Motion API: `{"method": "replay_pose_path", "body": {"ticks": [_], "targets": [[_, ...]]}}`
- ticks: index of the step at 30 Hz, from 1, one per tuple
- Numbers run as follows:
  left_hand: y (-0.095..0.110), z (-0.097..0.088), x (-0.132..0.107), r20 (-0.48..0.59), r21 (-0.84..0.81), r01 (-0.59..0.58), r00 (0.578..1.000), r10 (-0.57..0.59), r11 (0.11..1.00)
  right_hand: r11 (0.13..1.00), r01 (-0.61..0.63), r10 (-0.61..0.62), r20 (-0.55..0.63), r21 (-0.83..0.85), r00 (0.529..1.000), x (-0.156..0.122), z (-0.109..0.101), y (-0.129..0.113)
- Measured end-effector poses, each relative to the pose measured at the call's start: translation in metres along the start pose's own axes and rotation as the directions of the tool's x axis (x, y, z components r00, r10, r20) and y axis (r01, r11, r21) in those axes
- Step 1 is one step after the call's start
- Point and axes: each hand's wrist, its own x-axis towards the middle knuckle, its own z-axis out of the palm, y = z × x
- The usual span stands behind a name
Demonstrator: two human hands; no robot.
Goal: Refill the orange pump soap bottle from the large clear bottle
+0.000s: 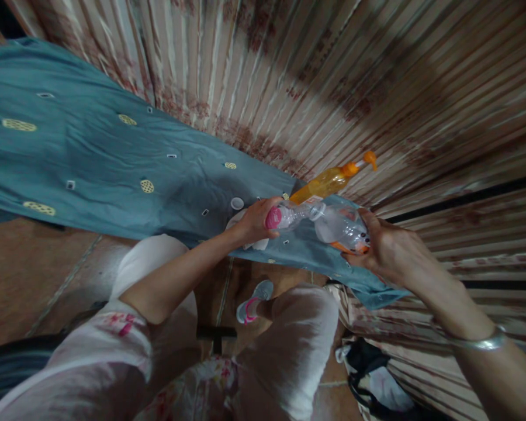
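My right hand (388, 248) grips the body of a clear plastic bottle (337, 225) held on its side over the teal cloth (114, 152). My left hand (256, 222) is closed around the bottle's neck at its pink cap (272, 218), with a white cloth bunched under the palm. Behind the bottle an orange pump bottle (328, 181) lies tilted on the cloth. A small white cap (236, 203) rests on the cloth close to my left hand.
The teal cloth covers a bed or table along a striped curtain (333, 70). My knees in white trousers and a grey-pink shoe (254, 301) are below. A black and white bag (377, 380) sits on the tiled floor at the right.
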Motion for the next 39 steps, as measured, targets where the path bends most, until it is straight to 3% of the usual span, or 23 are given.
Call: {"method": "replay_pose_path", "body": {"ticks": [12, 39], "targets": [[0.01, -0.007, -0.002, 0.025, 0.014, 0.036, 0.999, -0.036, 0.999, 1.0, -0.022, 0.022, 0.028, -0.006, 0.999, 0.0, -0.003, -0.003], [0.001, 0.0, 0.001, 0.0, 0.003, 0.027, 1.0, -0.027, 1.0, 1.0, 0.001, -0.001, 0.037, -0.01, 0.999, 0.001, -0.007, -0.002]]}}
